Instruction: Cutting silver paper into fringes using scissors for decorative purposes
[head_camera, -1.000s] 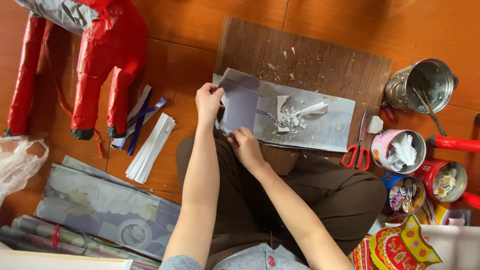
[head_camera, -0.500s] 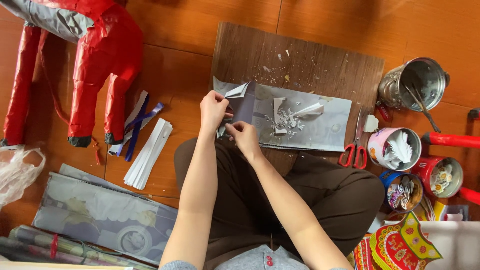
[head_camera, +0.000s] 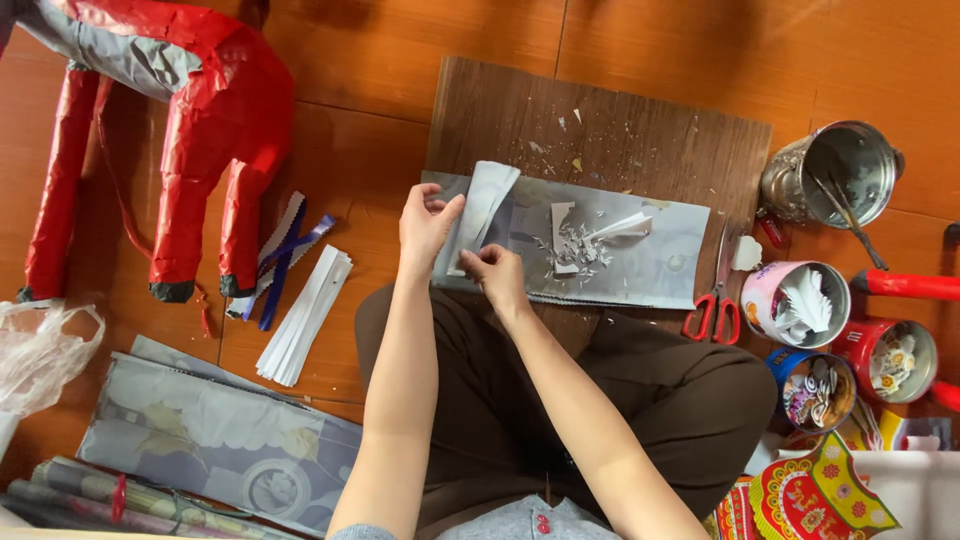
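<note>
Both hands were pinched on the folded paper strip (head_camera: 480, 215) over the silver sheet (head_camera: 650, 265): left hand (head_camera: 425, 225) at its edge, right hand (head_camera: 495, 275) at the lower end. It looked light, thin, easily creased; best held by the edges.

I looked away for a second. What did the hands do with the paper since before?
Both hands, left hand and right hand, lifted the grey paper sheet's left end and folded it into a pale narrow strip. The red-handled scissors and paper scraps stayed put.
</note>
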